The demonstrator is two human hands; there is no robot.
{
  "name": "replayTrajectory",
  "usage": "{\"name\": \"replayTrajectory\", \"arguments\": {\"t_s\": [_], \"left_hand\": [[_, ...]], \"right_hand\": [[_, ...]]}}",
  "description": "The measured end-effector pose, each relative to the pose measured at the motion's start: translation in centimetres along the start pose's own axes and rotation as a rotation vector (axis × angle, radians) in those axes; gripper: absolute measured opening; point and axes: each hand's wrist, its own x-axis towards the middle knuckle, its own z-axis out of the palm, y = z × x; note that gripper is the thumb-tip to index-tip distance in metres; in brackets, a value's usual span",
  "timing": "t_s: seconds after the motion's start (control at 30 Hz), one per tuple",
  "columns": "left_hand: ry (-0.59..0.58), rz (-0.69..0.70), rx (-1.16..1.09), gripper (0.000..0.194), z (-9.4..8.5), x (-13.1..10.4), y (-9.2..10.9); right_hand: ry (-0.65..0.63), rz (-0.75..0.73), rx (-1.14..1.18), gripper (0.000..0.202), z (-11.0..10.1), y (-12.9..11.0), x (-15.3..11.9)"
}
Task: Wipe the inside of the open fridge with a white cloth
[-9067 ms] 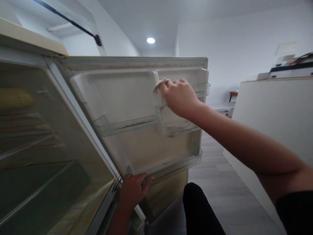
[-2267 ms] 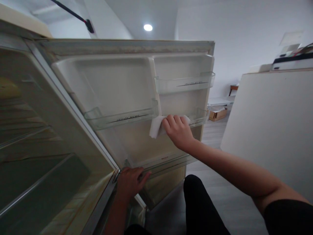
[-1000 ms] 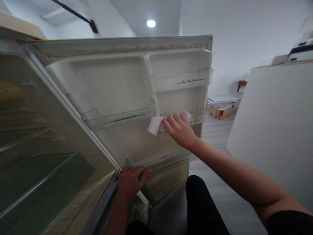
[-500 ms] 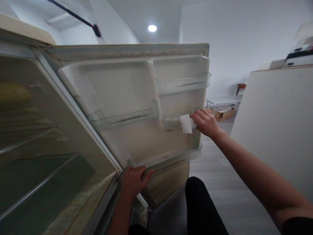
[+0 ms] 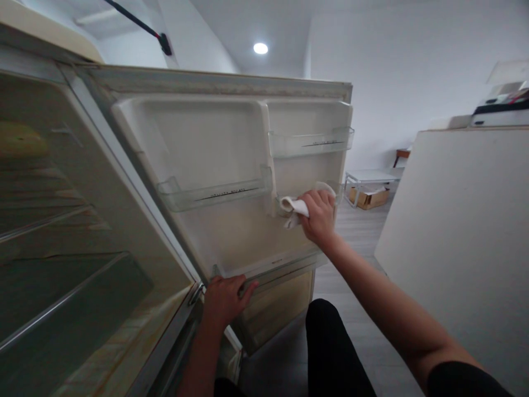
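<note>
An open fridge door [image 5: 215,242] shows its inner side, with clear plastic shelves on it. My right hand [image 5: 319,216] is closed around a white cloth [image 5: 295,207] at the small middle-right shelf, part of which the hand and cloth hide. My left hand [image 5: 228,298] grips the left end of the bottom door shelf [image 5: 285,269], its fingers over the rim. Higher up are the upper right shelf [image 5: 314,144] and the left shelf [image 5: 215,194], both still on the door.
The fridge interior [image 5: 74,275] with glass shelves and a yellowish object [image 5: 20,140] is on the left. A white cabinet [image 5: 458,220] stands at the right. Behind are a low white table [image 5: 372,175] and a cardboard box [image 5: 370,198]. My black-clad knee [image 5: 324,325] is below.
My right hand has moved left along the small shelf with the cloth, which now bunches out on both sides of the hand. My left hand keeps its hold. The view has shifted slightly.
</note>
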Motion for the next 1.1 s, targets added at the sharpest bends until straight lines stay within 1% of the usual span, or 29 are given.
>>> {"name": "replayTrajectory", "arguments": {"t_s": [0.03,0.1,0.13,0.17,0.2,0.3,0.33,0.4,0.47,0.5,0.57,0.63,0.67,0.77,0.83,0.97,1.1], "left_hand": [[-0.007,-0.003,-0.003,0.041,0.0,0.0,0.0],[-0.02,-0.014,-0.002,0.039,0.0,0.1,0.1],[-0.025,-0.018,-0.003,0.038,-0.1,0.1,0.2],[-0.027,-0.025,-0.005,0.037,-0.1,0.1,0.2],[-0.031,-0.031,-0.01,0.037,-0.2,0.1,0.3],[-0.058,-0.044,-0.026,0.041,-0.3,0.0,0.3],[-0.064,-0.045,-0.029,0.042,-0.3,0.0,0.3],[-0.07,-0.047,-0.035,0.043,-0.2,-0.2,0.2],[-0.08,-0.052,-0.046,0.042,-0.2,-0.3,0.1],[-0.089,-0.054,-0.052,0.042,-0.2,-0.3,0.1],[-0.112,-0.057,-0.062,0.041,-0.4,-0.4,0.1],[-0.128,-0.062,-0.068,0.041,-0.6,-0.4,0.2],[-0.13,-0.065,-0.069,0.041,-0.7,-0.4,0.2],[-0.121,-0.066,-0.061,0.043,-0.9,-0.4,0.3],[-0.115,-0.061,-0.059,0.045,-0.8,-0.4,0.3],[-0.111,-0.047,-0.064,0.045,-0.7,-0.5,0.1],[-0.095,-0.044,-0.057,0.046,-0.7,-0.5,0.1]], "right_hand": [[0.01,0.008,0.046,0.035,0.5,-1.4,-0.3],[0.056,0.042,0.124,0.041,1.6,-4.1,-0.9],[0.066,0.041,0.155,0.045,2.3,-5.3,-1.3],[0.05,0.007,0.185,0.048,3.1,-6.5,-1.6],[0.006,-0.069,0.219,0.05,3.9,-7.7,-1.9],[-0.227,-0.403,0.313,0.056,7.0,-11.1,-2.2],[-0.294,-0.472,0.332,0.061,8.0,-12.2,-2.2],[-0.371,-0.524,0.351,0.075,9.9,-14.0,-1.6],[-0.382,-0.542,0.357,0.087,11.2,-15.3,-0.6],[-0.379,-0.556,0.353,0.088,11.6,-15.6,0.0],[-0.371,-0.569,0.318,0.078,11.8,-15.8,1.6],[-0.383,-0.563,0.259,0.063,11.5,-15.4,3.1],[-0.396,-0.566,0.231,0.059,11.2,-15.0,3.7],[-0.407,-0.566,0.171,0.057,10.5,-13.5,4.4],[-0.395,-0.535,0.15,0.057,10.2,-12.5,4.1],[-0.388,-0.376,0.136,0.054,10.0,-10.7,2.5],[-0.252,-0.243,0.118,0.044,9.6,-10.5,0.5]]}}
